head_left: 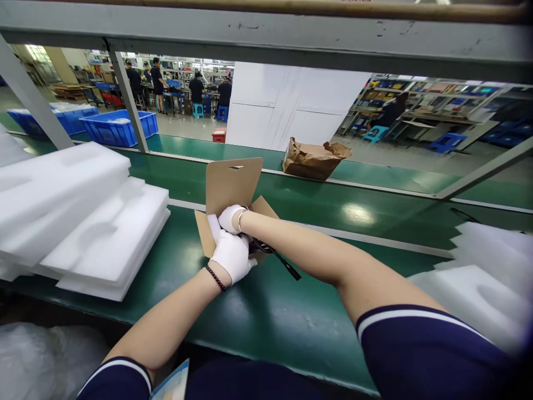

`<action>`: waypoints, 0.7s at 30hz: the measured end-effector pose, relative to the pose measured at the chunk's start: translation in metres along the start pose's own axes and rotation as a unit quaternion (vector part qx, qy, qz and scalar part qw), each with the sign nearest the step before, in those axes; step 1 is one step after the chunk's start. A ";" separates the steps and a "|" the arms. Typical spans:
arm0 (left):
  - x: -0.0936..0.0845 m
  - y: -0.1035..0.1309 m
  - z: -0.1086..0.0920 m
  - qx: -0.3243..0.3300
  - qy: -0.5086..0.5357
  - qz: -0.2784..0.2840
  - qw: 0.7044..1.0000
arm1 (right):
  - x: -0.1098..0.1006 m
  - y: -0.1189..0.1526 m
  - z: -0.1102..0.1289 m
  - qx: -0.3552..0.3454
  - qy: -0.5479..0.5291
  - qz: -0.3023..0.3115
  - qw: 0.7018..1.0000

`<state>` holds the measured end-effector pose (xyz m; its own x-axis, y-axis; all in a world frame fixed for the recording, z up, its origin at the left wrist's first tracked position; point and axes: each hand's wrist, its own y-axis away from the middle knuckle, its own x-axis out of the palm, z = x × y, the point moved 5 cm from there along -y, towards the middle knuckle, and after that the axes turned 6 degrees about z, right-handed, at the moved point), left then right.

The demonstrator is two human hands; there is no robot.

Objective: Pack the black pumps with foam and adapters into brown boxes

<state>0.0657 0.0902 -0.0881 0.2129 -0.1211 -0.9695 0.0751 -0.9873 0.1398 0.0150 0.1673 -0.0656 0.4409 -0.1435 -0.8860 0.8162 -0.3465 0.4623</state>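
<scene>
Our white-gloved right hand [230, 218] sits far, white-gloved left hand [232, 256] near, both over the open brown cardboard box [233, 186] on the green bench [308, 319]. Fingers hidden, so can't tell either grip. Thin black cable [285, 263] slants out near-right, closer to our left.

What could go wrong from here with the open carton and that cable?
1. The black cable hangs partly outside the carton; it could snag, or get pinched if the lid shuts.
2. The left grip and right grip hide most of the carton's inside, so something misplaced could go unnoticed.
3. The left foam stack is uneven; a bump might slide a sheet.
</scene>
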 end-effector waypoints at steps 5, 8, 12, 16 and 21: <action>-0.028 0.001 0.003 0.079 0.002 0.069 0.994 | -0.014 0.024 -0.011 -0.058 0.044 0.013 0.997; -0.041 -0.007 0.008 0.115 -0.048 0.160 0.979 | -0.005 0.028 -0.016 -0.067 0.032 0.033 0.997; -0.051 -0.024 0.021 0.139 -0.067 0.221 0.963 | -0.012 0.064 -0.030 -0.059 -0.042 -0.081 0.994; -0.067 -0.035 0.038 0.155 -0.103 0.216 0.958 | -0.014 0.134 -0.058 0.087 -0.099 -0.175 0.976; -0.094 -0.047 0.045 0.182 -0.153 0.185 0.953 | 0.026 0.162 -0.055 0.095 -0.241 -0.066 0.963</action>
<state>-0.0019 0.1439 -0.0124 -0.1394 -0.4379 -0.8881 -0.3046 -0.8344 0.4592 0.1787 0.1582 -0.0116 0.0748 -0.4848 -0.8714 0.7495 -0.5490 0.3698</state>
